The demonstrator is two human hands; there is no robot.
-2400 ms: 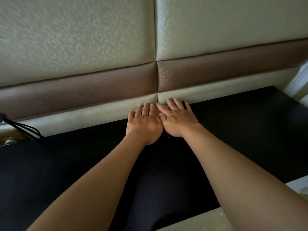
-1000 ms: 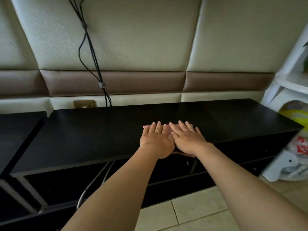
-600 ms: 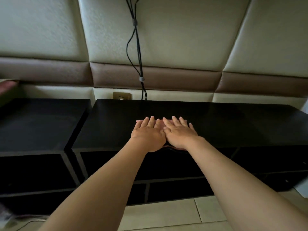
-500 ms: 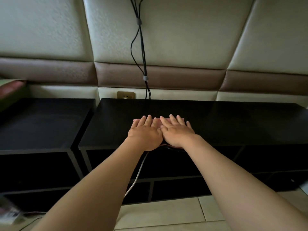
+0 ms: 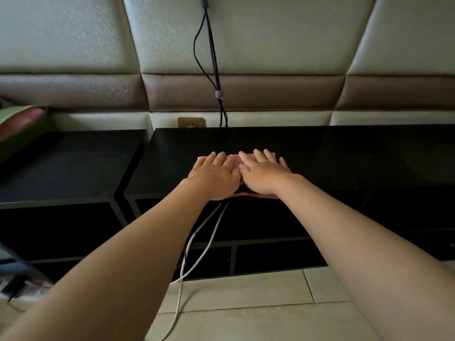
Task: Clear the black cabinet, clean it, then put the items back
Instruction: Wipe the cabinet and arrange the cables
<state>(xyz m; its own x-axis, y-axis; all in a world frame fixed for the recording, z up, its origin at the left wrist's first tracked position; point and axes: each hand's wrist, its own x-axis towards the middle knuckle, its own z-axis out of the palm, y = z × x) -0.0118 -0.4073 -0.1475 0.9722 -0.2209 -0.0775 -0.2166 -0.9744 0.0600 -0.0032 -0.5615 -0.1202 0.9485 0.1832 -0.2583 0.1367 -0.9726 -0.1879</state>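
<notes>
Nearest us, pale floor tiles (image 5: 246,291), with two white cables (image 5: 197,242) running up from the floor toward the cabinet's front edge. Both bare forearms reach forward over them.

We note the left hand (image 5: 214,177) and right hand (image 5: 264,174) side by side and touching. Both lie palm down with fingers straight, pressing flat and gripping nothing. Under them lies a pink cloth (image 5: 234,158), which shows between the fingers and as a strip at the wrists. It sits at the front edge of the black cabinet (image 5: 344,156) top, left of centre.

Open shelves below are too dark for us to read. A second black unit (image 5: 69,163) stands just beside the cabinet on the left, and a green and pink object (image 5: 19,119) sits at its far left corner.

Behind the cabinet we see a brass wall socket (image 5: 191,122). Black cables (image 5: 214,57) hang down the cream padded wall (image 5: 283,33) and cross its brown band (image 5: 270,92).
</notes>
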